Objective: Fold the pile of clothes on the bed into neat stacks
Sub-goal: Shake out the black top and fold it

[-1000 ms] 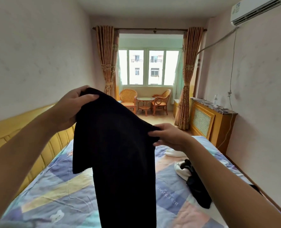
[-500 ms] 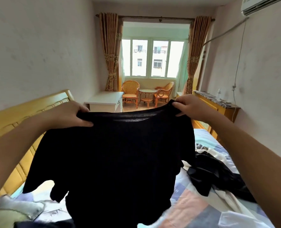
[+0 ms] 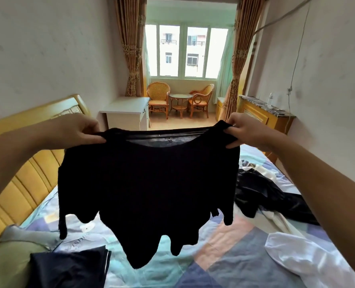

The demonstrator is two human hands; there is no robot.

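Two hands hold a black T-shirt [image 3: 147,183] up by its shoulders, spread wide in the air above the bed: the left hand [image 3: 80,132] is pinched shut on one shoulder, the right hand [image 3: 242,132] on the other, the collar stretched between them. Below the hands lies a patchwork bedsheet [image 3: 224,252] in blue, teal and peach. Under the left hand a folded dark garment [image 3: 68,269] rests beside a pale green pillow [image 3: 8,265], against the yellow padded headboard [image 3: 27,179]. Under the right forearm a heap of unfolded black clothes [image 3: 263,194] and a white garment [image 3: 305,260] lie crumpled. Bare sheet shows between these, beneath the shirt's ragged hem. Beyond the hands stand a white desk [image 3: 126,109], two wicker chairs [image 3: 159,98] around a small round table [image 3: 180,100], curtains [image 3: 131,46] and a bright window [image 3: 184,50]. Past the right hand, a wooden cabinet [image 3: 261,115] lines the wall.
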